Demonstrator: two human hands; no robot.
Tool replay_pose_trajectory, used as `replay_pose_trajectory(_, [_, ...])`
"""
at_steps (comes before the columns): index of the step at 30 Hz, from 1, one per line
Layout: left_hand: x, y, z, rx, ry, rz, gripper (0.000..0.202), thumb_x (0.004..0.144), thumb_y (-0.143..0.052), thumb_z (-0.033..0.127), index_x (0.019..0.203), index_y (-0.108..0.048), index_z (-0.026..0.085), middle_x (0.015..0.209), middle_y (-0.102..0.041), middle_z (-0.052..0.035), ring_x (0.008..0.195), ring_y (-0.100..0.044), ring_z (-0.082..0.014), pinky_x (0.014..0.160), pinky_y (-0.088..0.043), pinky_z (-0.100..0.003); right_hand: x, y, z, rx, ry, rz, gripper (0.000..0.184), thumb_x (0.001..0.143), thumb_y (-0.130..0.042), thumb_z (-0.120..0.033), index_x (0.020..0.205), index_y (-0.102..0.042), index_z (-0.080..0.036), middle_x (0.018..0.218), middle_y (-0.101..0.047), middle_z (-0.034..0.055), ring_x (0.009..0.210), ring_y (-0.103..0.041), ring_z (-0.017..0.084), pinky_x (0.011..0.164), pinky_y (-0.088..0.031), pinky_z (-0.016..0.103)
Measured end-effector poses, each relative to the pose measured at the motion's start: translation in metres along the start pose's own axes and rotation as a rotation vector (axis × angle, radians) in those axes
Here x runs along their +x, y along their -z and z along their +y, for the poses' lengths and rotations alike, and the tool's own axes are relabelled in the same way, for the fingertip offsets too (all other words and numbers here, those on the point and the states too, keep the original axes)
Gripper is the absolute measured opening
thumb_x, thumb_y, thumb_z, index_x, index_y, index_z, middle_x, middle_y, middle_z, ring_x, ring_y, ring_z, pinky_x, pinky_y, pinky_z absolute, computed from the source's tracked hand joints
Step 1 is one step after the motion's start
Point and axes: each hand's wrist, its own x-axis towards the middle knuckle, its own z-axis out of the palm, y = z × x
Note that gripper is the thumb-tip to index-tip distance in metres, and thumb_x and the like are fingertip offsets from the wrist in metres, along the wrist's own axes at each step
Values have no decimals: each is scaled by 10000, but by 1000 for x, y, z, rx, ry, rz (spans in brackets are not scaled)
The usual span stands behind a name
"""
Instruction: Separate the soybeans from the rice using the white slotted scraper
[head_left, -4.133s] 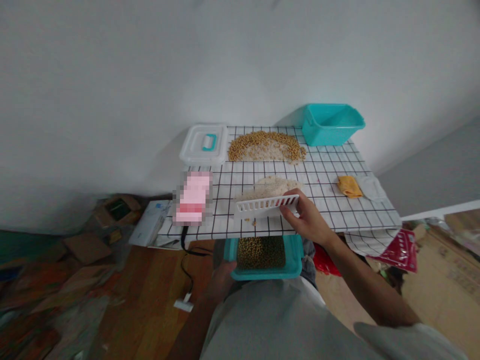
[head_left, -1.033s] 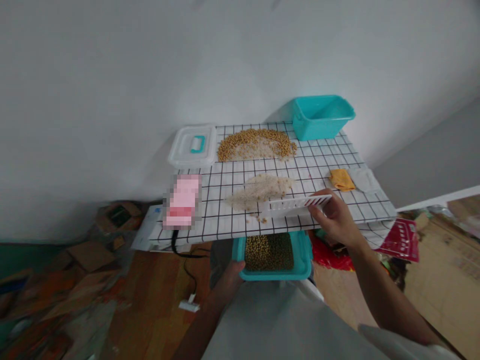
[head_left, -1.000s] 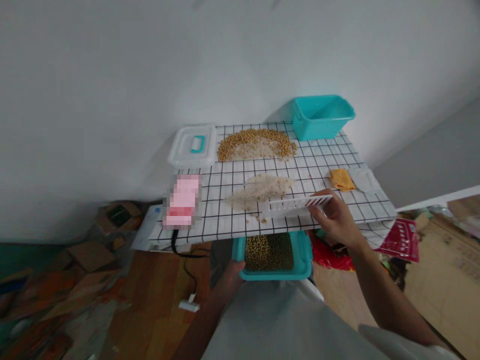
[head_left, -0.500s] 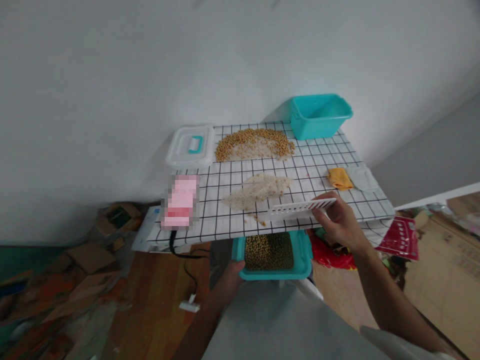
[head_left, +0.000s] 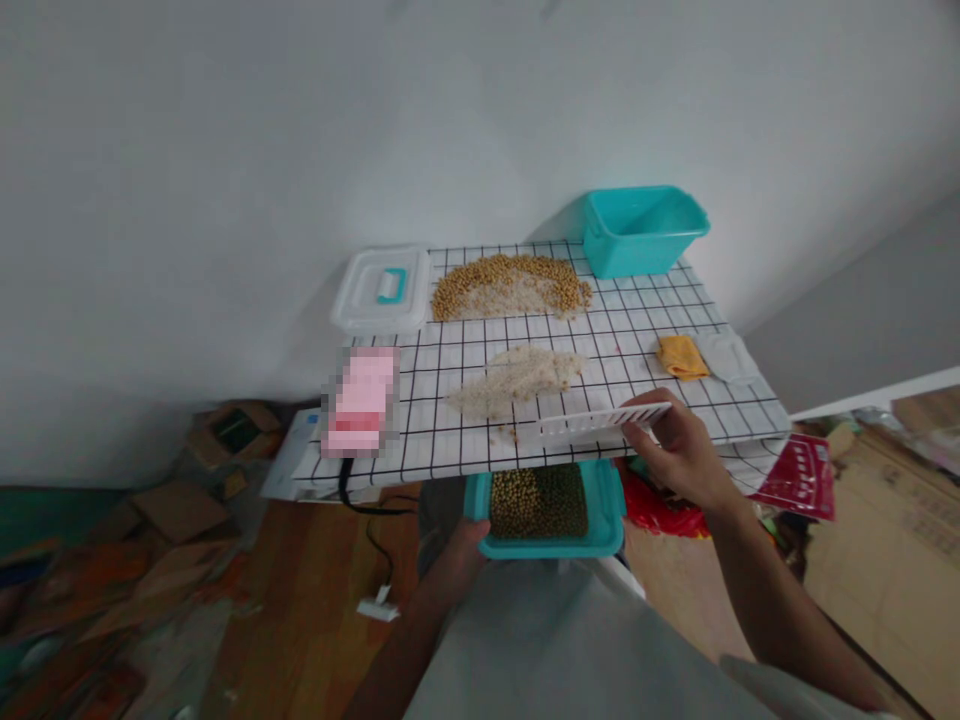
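My right hand (head_left: pixel 679 450) is closed on the end of a white slotted plastic plate (head_left: pixel 581 425), which stands on edge over the front of the table. A few beans (head_left: pixel 504 435) lie just off the plate's left end. Behind it spreads a thin pale heap of fine grains (head_left: pixel 517 380). My left hand (head_left: pixel 466 545) grips the left rim of a teal bin (head_left: pixel 604 510) held below the table's front edge. Inside the bin, yellowish beans (head_left: pixel 516 500) lie on the left and small dark green beans (head_left: pixel 564 500) on the right.
Farther back on the checked tablecloth (head_left: pixel 622 320) is an arc of soybeans (head_left: pixel 510 275). A clear lid (head_left: pixel 382 290) is at the back left, a teal tub (head_left: pixel 645 235) at the back right. A pink blurred device (head_left: pixel 364 400) and an orange cloth (head_left: pixel 682 357) lie at the sides.
The white plate has shifted slightly left and down, near the table's front edge. Fewer beans lie by its left end. My left hand and the bin stay in place.
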Motion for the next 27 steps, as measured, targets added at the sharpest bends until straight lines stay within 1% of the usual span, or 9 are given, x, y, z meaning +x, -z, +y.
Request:
replay_pose_trajectory(3, [3,4,-4,-30,18,-29,176,731,-743,357,648,-739,203,571,-690,-1,645,-636,-204,758,-493,-322,4,2,3,-42,30,64,105,904,-649,-255,1005,-617,-264,907,-638,19,817,-617,197,748,-490,336])
replay_pose_trajectory(6, [4,4,-5,-53,14,-36,158,699,-744,337,605,-712,214,536,-671,-2,690,-656,-231,764,-499,-331,5,2,5,-46,23,42,109,905,-647,-265,1009,-615,-260,895,-635,18,811,-616,197,742,-489,334])
replay_pose_trajectory(9, [2,2,-3,-64,24,-35,168,722,-716,356,624,-713,220,539,-669,-1,669,-644,-224,760,-499,-335,7,-1,7,-41,4,19,125,905,-647,-284,1018,-600,-258,892,-636,17,803,-615,199,729,-493,333])
replay_pose_trajectory(11, [-1,-1,1,-56,24,-32,167,719,-719,354,637,-726,209,549,-675,-2,644,-625,-207,751,-494,-321,10,-5,7,-41,6,35,133,901,-650,-291,1016,-594,-255,899,-638,19,810,-616,203,733,-496,337])
replay_pose_trajectory(15, [-4,-6,8,-17,-24,-14,175,653,-769,315,541,-698,202,545,-675,6,566,-549,-162,709,-469,-293,23,-10,6,-38,27,71,142,890,-657,-300,1004,-592,-246,906,-637,25,828,-615,214,741,-495,343])
replay_pose_trajectory(19, [-3,-1,7,19,-58,-2,164,653,-788,295,546,-705,203,553,-679,7,580,-550,-170,738,-459,-306,36,-12,3,-63,60,100,137,876,-663,-306,975,-599,-235,886,-630,25,816,-596,213,728,-480,340])
replay_pose_trajectory(22, [-1,4,4,30,-53,-9,156,678,-761,308,580,-733,190,583,-704,-16,603,-571,-185,753,-463,-315,42,-15,1,-61,67,115,132,873,-659,-299,971,-597,-234,883,-637,23,811,-603,211,735,-475,342])
replay_pose_trajectory(24, [-1,4,3,26,-52,-14,182,704,-724,342,599,-742,195,600,-710,-25,609,-579,-196,742,-467,-324,43,-17,0,-57,75,117,125,870,-659,-279,968,-592,-237,882,-631,18,808,-602,206,733,-471,338])
replay_pose_trajectory(27, [-3,0,6,30,-70,-6,187,696,-722,332,554,-720,209,575,-690,-12,580,-555,-179,715,-466,-312,42,-20,-2,-49,88,104,120,871,-658,-254,965,-584,-241,875,-611,10,795,-588,198,716,-463,333])
